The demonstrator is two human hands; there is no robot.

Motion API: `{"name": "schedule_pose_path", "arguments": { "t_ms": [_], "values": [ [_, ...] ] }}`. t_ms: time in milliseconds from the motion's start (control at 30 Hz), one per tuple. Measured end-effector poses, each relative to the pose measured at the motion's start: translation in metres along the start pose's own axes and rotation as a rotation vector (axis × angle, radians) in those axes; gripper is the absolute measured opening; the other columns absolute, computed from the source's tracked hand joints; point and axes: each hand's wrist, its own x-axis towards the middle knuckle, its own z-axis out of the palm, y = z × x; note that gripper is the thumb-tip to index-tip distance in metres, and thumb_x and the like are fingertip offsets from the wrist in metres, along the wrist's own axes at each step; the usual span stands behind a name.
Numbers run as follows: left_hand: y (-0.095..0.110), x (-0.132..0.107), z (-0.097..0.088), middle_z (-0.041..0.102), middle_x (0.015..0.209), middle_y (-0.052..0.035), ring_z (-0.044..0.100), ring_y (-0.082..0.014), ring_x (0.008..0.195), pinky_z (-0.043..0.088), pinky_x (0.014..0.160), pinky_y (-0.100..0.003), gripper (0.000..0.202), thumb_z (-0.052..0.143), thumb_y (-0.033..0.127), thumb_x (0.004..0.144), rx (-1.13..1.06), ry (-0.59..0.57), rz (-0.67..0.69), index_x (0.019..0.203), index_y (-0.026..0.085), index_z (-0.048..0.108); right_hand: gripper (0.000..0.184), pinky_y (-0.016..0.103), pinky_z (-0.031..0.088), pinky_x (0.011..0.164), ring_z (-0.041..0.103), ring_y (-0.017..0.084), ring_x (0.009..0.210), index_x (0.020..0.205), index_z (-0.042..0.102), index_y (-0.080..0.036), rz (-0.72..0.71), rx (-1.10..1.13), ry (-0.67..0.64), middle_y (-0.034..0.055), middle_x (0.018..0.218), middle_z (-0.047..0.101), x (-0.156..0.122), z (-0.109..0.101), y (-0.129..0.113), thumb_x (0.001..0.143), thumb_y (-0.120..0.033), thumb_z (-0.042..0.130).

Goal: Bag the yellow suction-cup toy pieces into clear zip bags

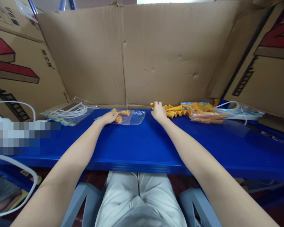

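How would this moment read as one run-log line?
left hand: on clear bag, yellow pieces close by | right hand: at left end of yellow pile | surface: blue table | left side: bagged white cable

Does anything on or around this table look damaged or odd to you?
The cardboard panel behind the blue table has a few small dents and a vertical crease, so it looks worn. The yellow pieces at the right hand lie loosely heaped, but nothing looks clearly spilled.
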Motion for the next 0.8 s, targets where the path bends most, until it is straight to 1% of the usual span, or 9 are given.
{"name": "schedule_pose_path", "arguments": {
  "t_ms": [67,167,267,333,400,500,600,700,800],
  "values": [
    [0.0,0.0,0.0,0.042,0.15,-0.0112,0.042,-0.0242,0.138,0.035,0.11,-0.032,0.061,0.019,0.041,0.096,0.002,0.001,0.01,0.141,0.012,0.049,0.04,0.041,0.041,0.091,0.06,0.028,0.102,0.126,0.048,-0.012,-0.031,0.035,0.054,0.0186,0.128,0.05,0.001,-0.002,-0.002,0.087,-0.007,0.04],
    [-0.001,0.002,0.0,0.04,0.151,-0.0094,0.039,-0.022,0.14,0.034,0.11,-0.03,0.061,0.018,0.041,0.096,0.008,-0.009,0.017,0.143,0.013,0.047,0.039,0.04,0.04,0.092,0.058,0.028,0.105,0.125,0.051,-0.013,-0.101,0.06,0.112,0.0172,0.127,0.053,0.0,-0.004,-0.004,0.087,-0.009,0.039],
    [-0.001,0.002,0.0,0.043,0.15,-0.0097,0.04,-0.0221,0.139,0.035,0.109,-0.029,0.061,0.019,0.042,0.096,0.011,-0.008,-0.001,0.141,0.013,0.048,0.033,0.042,0.037,0.094,0.055,0.029,0.11,0.116,0.057,-0.014,-0.169,0.056,0.136,0.0159,0.118,0.06,-0.002,-0.008,-0.009,0.088,-0.013,0.04],
    [-0.001,0.002,0.0,0.045,0.148,-0.0102,0.042,-0.0225,0.138,0.036,0.109,-0.029,0.061,0.02,0.043,0.096,0.011,-0.001,-0.012,0.141,0.013,0.049,0.029,0.042,0.037,0.095,0.055,0.03,0.111,0.111,0.06,-0.014,-0.179,0.07,0.154,0.0158,0.113,0.063,-0.003,-0.012,-0.012,0.089,-0.016,0.042],
    [0.0,0.001,0.0,0.046,0.148,-0.0107,0.042,-0.0228,0.137,0.036,0.108,-0.029,0.061,0.021,0.043,0.096,0.008,0.003,-0.014,0.141,0.012,0.048,0.03,0.04,0.039,0.094,0.056,0.029,0.111,0.114,0.059,-0.014,-0.163,0.148,0.179,0.0157,0.114,0.064,-0.003,-0.015,-0.016,0.089,-0.018,0.043],
    [0.0,0.001,0.0,0.047,0.146,-0.0108,0.043,-0.0238,0.137,0.037,0.108,-0.032,0.06,0.021,0.041,0.096,-0.007,0.006,0.003,0.141,0.013,0.048,0.038,0.036,0.043,0.092,0.059,0.025,0.108,0.124,0.051,-0.014,-0.085,0.366,0.219,0.0145,0.116,0.064,0.001,-0.019,-0.018,0.087,-0.018,0.044],
    [-0.001,0.001,0.0,0.046,0.147,-0.0117,0.043,-0.0244,0.137,0.037,0.108,-0.033,0.059,0.022,0.04,0.097,-0.019,0.01,0.009,0.143,0.012,0.046,0.042,0.034,0.049,0.087,0.065,0.022,0.098,0.127,0.046,-0.015,0.053,0.62,0.212,0.0119,0.109,0.067,0.006,-0.02,-0.02,0.085,-0.017,0.046],
    [-0.001,0.001,0.0,0.043,0.149,-0.0103,0.041,-0.0232,0.138,0.035,0.11,-0.031,0.059,0.021,0.04,0.097,-0.002,0.017,0.013,0.145,0.013,0.044,0.04,0.03,0.055,0.073,0.069,0.018,0.08,0.126,0.041,-0.018,0.204,0.932,0.135,0.0067,0.097,0.067,0.008,-0.02,-0.024,0.086,-0.016,0.046],
    [0.0,0.001,0.001,0.042,0.15,-0.0092,0.041,-0.022,0.138,0.033,0.112,-0.029,0.059,0.02,0.039,0.097,0.023,0.019,0.028,0.144,0.013,0.046,0.03,0.025,0.056,0.061,0.068,0.013,0.063,0.118,0.041,-0.019,0.335,1.182,0.01,0.0017,0.084,0.064,0.006,-0.019,-0.03,0.089,-0.012,0.046]
  ]
}}
